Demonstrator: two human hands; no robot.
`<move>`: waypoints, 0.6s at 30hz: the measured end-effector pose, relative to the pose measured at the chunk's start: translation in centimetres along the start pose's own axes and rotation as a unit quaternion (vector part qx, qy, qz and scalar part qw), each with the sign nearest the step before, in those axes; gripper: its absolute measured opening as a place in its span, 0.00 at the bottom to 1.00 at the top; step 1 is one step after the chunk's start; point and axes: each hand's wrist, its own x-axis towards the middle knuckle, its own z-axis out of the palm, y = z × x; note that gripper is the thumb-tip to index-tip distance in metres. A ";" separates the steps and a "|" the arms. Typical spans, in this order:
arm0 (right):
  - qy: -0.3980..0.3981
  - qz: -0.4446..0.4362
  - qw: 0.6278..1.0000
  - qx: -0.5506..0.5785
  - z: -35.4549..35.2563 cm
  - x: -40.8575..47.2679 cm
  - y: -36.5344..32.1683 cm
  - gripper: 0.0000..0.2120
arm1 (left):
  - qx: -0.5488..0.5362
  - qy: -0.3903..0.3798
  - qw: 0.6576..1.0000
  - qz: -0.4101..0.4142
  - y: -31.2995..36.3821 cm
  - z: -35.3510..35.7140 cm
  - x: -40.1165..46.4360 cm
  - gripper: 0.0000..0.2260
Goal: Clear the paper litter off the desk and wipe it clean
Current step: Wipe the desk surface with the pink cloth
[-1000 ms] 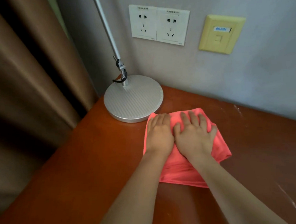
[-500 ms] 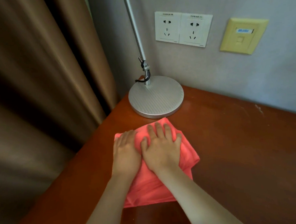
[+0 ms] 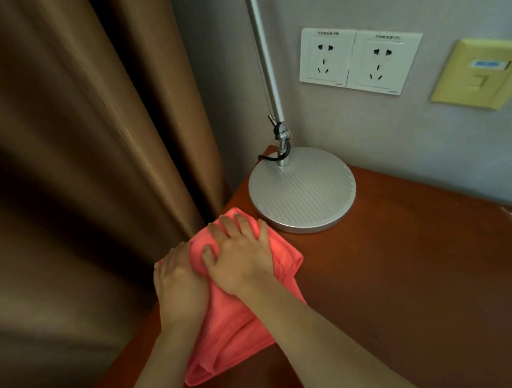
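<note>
no text i can actually read. the left socket plate (image 3: 327,56) on the wall above the lamp base (image 3: 303,190) carries a short printed strip along its top edge; characters too small to make out. the right socket plate (image 3: 383,60), touching it, has a like strip, also illegible, plus a tiny mark at its lower right corner. the yellow wall plate (image 3: 479,75), further right of the sockets, bears a blue label (image 3: 488,64); lettering blurred, unreadable.
</note>
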 end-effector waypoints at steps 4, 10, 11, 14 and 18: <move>0.023 0.034 0.999 0.006 -0.2 -0.2 1.1 0.26 | 0.002 -0.016 0.998 0.055 0.5 0.4 1.0 0.29; 0.029 0.049 0.998 -0.013 -1.2 -3.2 3.1 0.25 | -0.072 -0.008 0.997 0.036 2.8 0.8 -1.9 0.22; 0.029 0.050 0.998 -0.018 -1.4 -3.9 3.3 0.26 | -0.079 -0.006 0.996 0.037 3.1 0.9 -2.6 0.22; 0.033 0.059 0.997 -0.030 -1.9 -6.4 4.2 0.26 | -0.083 -0.018 0.996 0.034 4.2 1.1 -4.9 0.22; 0.030 0.073 0.996 -0.049 -2.9 -10.7 6.0 0.26 | -0.081 -0.017 0.995 0.048 6.0 1.9 -8.8 0.19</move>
